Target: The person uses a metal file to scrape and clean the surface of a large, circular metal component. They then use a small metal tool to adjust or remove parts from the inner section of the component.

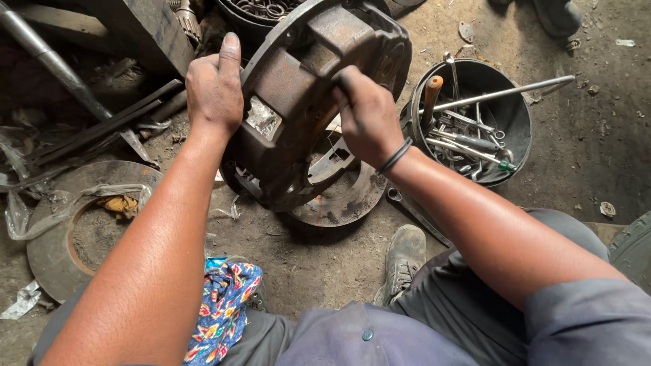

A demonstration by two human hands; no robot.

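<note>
Both hands, left hand (214, 88) and right hand (366, 116), fingers closed around rusty round housing (298, 102) beside black tool bucket (519, 118).

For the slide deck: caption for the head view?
Both hands, left and right, grip a rusty brake housing beside a tool bucket.

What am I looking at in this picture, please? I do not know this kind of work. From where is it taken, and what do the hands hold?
The picture comes from a camera worn on a person's head, looking down at their own arms. The person sits low over a dirt floor. The left hand grips the rim of a heavy, rusty round metal housing, tilted on its edge. The right hand presses on its middle. Under it lies a rusty metal plate. At the right stands a black bucket of wrenches and other tools. At the left lies a rusty disc.
</note>
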